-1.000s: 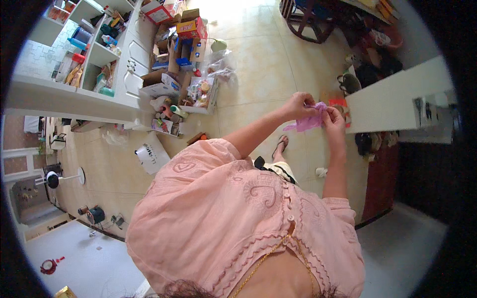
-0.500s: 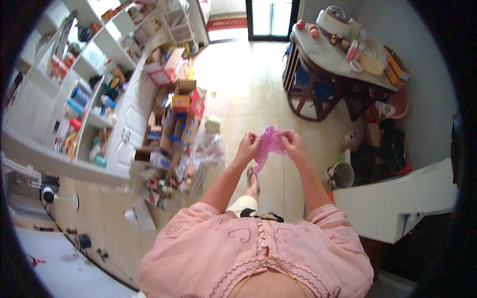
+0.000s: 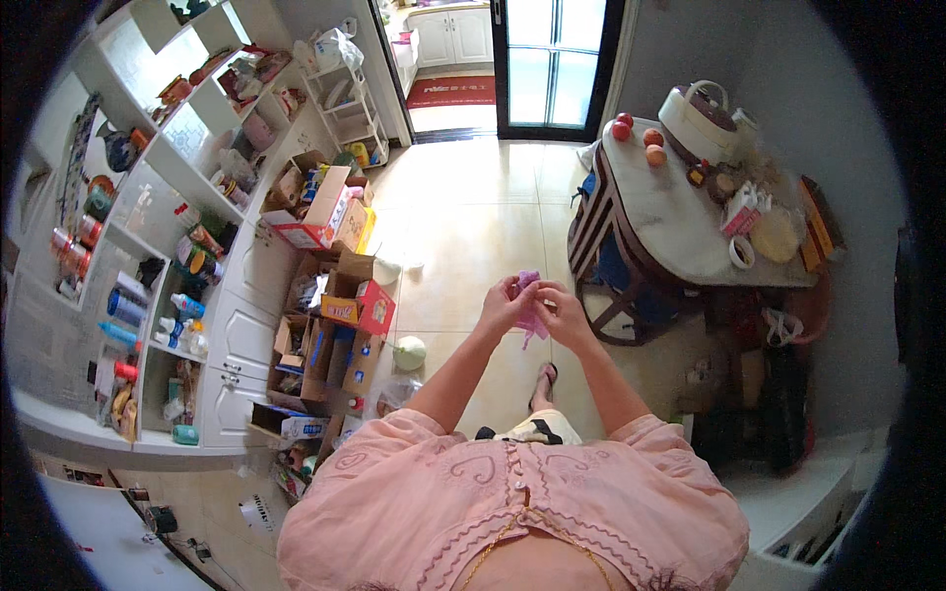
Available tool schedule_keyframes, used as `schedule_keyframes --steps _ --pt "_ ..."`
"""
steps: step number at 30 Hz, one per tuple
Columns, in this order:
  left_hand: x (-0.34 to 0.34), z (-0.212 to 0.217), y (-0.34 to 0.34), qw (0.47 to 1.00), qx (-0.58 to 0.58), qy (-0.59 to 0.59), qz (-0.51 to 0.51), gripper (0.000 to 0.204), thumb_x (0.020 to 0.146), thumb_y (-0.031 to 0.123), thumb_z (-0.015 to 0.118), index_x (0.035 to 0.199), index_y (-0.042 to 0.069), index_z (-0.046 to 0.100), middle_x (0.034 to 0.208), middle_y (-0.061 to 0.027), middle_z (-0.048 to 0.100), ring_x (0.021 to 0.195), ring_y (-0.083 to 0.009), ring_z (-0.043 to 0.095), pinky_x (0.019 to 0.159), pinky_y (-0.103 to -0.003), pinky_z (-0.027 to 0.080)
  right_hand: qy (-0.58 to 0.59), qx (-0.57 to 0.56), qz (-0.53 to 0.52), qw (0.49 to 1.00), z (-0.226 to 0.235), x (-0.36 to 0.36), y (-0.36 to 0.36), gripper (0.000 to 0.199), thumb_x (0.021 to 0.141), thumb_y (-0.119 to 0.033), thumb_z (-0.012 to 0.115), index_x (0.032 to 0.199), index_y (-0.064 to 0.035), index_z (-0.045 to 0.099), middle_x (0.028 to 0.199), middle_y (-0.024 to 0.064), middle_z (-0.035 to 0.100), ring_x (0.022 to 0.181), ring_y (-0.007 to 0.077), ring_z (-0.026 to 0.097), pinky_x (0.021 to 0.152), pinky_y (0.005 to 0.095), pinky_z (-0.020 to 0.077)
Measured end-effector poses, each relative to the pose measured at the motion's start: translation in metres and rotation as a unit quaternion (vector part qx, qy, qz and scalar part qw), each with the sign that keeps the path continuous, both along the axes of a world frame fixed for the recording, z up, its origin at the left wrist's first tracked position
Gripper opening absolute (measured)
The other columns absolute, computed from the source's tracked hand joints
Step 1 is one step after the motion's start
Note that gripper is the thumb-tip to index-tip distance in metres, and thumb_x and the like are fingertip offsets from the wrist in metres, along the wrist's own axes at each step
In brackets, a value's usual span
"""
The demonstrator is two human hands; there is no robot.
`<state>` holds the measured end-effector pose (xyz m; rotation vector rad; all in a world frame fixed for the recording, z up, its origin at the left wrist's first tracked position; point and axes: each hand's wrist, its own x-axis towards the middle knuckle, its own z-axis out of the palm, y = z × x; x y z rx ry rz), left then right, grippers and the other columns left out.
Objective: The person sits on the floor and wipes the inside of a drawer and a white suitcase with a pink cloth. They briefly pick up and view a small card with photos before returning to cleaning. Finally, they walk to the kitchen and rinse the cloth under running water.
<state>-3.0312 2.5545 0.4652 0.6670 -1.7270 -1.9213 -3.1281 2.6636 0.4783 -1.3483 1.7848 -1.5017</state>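
Note:
A thin, crumpled purple plastic bag (image 3: 529,280) is bunched between my two hands at the middle of the view. My left hand (image 3: 504,307) is closed on its left side, fingers curled in. On the other side my right hand (image 3: 561,313) pinches the bag, its fingertips close to those of the left. A loose end of the bag hangs below the fingers, and part of it is hidden by them. Both hands are held in the air above the tiled floor (image 3: 473,231).
Open cardboard boxes (image 3: 330,212) line the left side before a shelf unit (image 3: 212,325). A pale round object (image 3: 409,352) lies beside them. At the right stands a table (image 3: 680,222) with apples (image 3: 654,155) and a white appliance (image 3: 695,123). A glass door (image 3: 552,74) is ahead.
My hands have come together, and the bag that was spread between them is now gathered up small. The view has moved forward toward the doorway, with the other foot now in front.

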Motion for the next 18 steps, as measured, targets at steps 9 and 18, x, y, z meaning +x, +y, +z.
schedule_keyframes --steps 9,18 --pt "-0.145 0.013 -0.172 0.990 -0.035 -0.067 0.121 0.018 0.079 0.017 0.059 0.083 0.000 0.063 0.070 -0.0079 0.063 0.063 -0.0112 0.058 0.057 -0.026 0.047 -0.153 0.026 0.074 0.985 -0.020 -0.180 -0.189 0.017 0.085 -0.012 0.052 0.096 -0.0012 0.061 0.086 0.0047 0.063 0.078 0.0107 0.057 0.069 0.0230 0.0459" --pt "-0.236 -0.012 -0.375 0.961 -0.042 -0.062 0.265 0.017 0.075 0.017 0.064 0.076 0.000 0.061 0.067 -0.0085 0.062 0.060 -0.0124 0.058 0.055 -0.027 0.046 -0.208 0.051 0.198 0.956 -0.017 -0.274 -0.414 0.018 0.087 -0.008 0.049 0.099 0.0032 0.056 0.093 0.0085 0.061 0.087 0.0140 0.058 0.076 0.0258 0.0475"
